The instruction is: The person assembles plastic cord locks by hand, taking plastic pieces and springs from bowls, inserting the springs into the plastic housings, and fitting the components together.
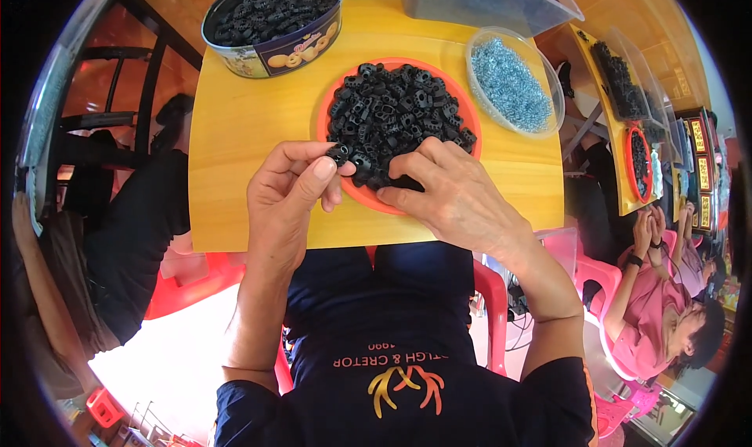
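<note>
Between the thumb and fingers of my left hand [290, 185] is a small black plastic part [338, 153] with round holes, much like a cord lock body. It is held over the near left rim of a round orange-red tray [477, 126]. A heap of similar black parts [392, 106] fills that tray. My right hand [454, 189] reaches over the tray's near right side, its fingers curled down against the heap. The thumb and bent index finger come close together there. Whatever lies between them cannot be told apart from the black parts around it.
A round tin [290, 55] of black pieces stands at the far left of the yellow table [243, 173]. Far right are a clear bowl [558, 106] of small silvery-blue springs and a translucent bin [470, 9]. People sit at both sides; a second table [627, 189] stands right.
</note>
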Available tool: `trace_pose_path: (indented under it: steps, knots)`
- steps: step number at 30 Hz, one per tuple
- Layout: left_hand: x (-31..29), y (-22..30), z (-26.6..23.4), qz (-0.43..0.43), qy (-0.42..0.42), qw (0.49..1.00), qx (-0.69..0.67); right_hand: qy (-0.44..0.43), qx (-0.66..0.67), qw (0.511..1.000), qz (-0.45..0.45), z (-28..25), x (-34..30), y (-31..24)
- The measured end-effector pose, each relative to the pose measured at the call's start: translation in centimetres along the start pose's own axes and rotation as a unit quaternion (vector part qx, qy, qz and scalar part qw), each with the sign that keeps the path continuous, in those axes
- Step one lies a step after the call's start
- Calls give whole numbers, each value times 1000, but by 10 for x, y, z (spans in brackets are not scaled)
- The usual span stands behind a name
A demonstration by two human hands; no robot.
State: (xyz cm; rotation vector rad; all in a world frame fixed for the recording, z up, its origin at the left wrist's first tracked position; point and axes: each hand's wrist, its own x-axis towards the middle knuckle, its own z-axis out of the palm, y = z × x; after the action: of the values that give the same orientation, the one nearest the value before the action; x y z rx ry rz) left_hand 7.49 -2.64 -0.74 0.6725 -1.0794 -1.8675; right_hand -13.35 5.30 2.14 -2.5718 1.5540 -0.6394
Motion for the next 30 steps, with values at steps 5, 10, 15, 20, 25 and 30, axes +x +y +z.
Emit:
trace_pose_path:
  steps: [5,10,15,20,25,30]
  knots:
    - [-1,3,1,-2,4,1000,23,-68,-13,998,-5,-6,2,1]
    - [-2,4,-1,-3,-3,1000,16,-20,0,1000,4,1,-2,11]
    - [-2,4,-1,-8,-3,1000,17,71,22,997,35,6,-5,24]
    - [-4,5,-2,-4,0,1000,17,135,23,989,60,3,-5,36]
    - [-6,5,-3,-5,-2,1000,19,160,20,984,75,-4,-7,40]
    - [-11,0,-1,-20,-13,1000,17,84,24,994,67,-7,-5,28]
